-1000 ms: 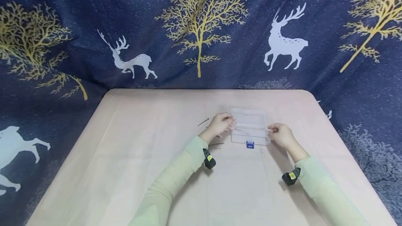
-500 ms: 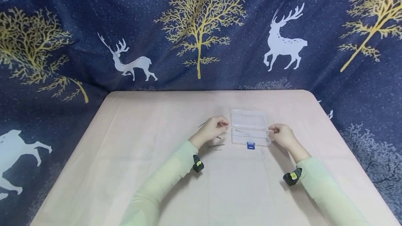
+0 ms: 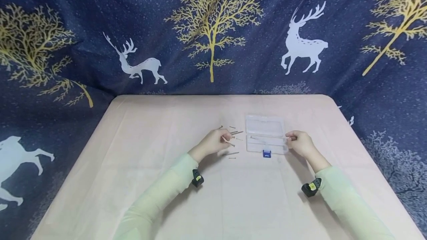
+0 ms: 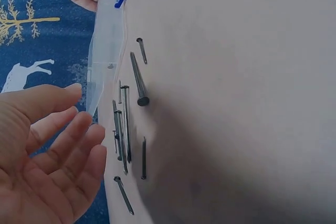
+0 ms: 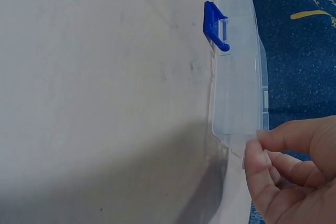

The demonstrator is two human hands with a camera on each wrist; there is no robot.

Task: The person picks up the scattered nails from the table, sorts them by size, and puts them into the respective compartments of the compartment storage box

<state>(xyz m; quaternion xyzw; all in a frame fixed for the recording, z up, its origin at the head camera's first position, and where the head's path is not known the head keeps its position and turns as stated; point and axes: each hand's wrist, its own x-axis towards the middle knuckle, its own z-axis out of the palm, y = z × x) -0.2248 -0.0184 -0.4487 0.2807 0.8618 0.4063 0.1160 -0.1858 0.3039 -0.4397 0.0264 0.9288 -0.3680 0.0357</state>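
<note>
Clear box: opened out on the right-hand part of the table, with the blue latch unfastened.
Boxed nail: shown in the near half of the box; its head is turned to the left and its shaft is directed rightward, slightly toward the person.
Loose nails: scattered on the table just left of the box; several are seen, overlapped too closely for a sure count.
Stage of work: judged early, since one nail is seen inside and most lie outside; the scattered nails are presumably left to be dealt with, and the box is not yet closed.
Left hand: held over the scatter, fingers loosely bent and thumb apart; nothing is seen to be grasped.
Right hand: the right edge of the box is pinched between thumb and fingers.
Box axis: each half is laid lengthwise from left to right, with the latch side faced toward the person.
Nail axes: roughly lengthwise in the left wrist view, with ends mixed; the thick nail is pointed upward there, the lowest nail downward.
</note>
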